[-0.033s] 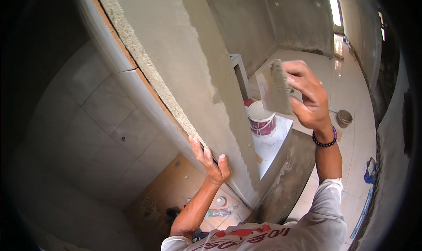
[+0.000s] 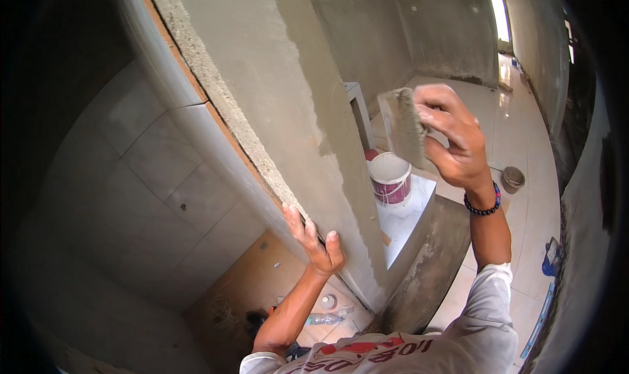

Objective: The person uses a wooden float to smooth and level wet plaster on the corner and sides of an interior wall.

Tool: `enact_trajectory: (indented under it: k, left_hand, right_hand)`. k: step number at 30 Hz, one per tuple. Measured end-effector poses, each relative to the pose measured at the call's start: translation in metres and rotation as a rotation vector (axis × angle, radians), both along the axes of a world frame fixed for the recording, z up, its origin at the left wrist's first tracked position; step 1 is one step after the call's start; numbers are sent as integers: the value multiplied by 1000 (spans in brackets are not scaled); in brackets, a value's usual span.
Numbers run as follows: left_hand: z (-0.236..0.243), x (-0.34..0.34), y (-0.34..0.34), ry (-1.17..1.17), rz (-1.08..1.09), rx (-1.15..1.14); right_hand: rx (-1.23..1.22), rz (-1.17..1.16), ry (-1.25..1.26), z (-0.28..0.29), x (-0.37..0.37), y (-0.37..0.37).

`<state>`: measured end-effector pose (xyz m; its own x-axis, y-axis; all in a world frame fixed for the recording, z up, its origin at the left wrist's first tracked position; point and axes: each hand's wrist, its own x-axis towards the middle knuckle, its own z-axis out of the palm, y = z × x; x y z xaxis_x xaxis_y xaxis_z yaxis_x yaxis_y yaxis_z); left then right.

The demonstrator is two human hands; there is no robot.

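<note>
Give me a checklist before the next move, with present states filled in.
1. Right grip closed on the rectangular plastering tool: ok.
2. Tool clear of the plastered wall: ok.
3. Left grip touching the wall's rough edge: ok.
4. Wall even in tone: not ok; lighter and darker areas meet raggedly.
5. Bucket upright on the white ledge: ok.
6. Wall dry to the touch: cannot tell.

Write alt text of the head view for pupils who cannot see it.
A person's right hand holds a flat, mortar-coated blade while the left hand rests against the edge of a plastered wall. Beyond, a white-and-purple bucket stands on a white ledge.
</note>
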<state>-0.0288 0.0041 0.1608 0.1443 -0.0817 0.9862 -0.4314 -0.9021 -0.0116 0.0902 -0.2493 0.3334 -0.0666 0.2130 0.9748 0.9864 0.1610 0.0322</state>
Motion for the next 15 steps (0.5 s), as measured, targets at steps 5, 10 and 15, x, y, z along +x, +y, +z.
enact_trajectory:
  k: [5,10,15]
  left_hand:
    - [3,-2,1,-9,15,28]
    - [2,-3,-1,-12,10,12]
    - [0,1,-1,-32,-6,6]
  right_hand:
    - [65,-88,-353,38,8,32]
    - [24,-206,-420,34,26,58]
    - [-23,-452,-449,30,64,57]
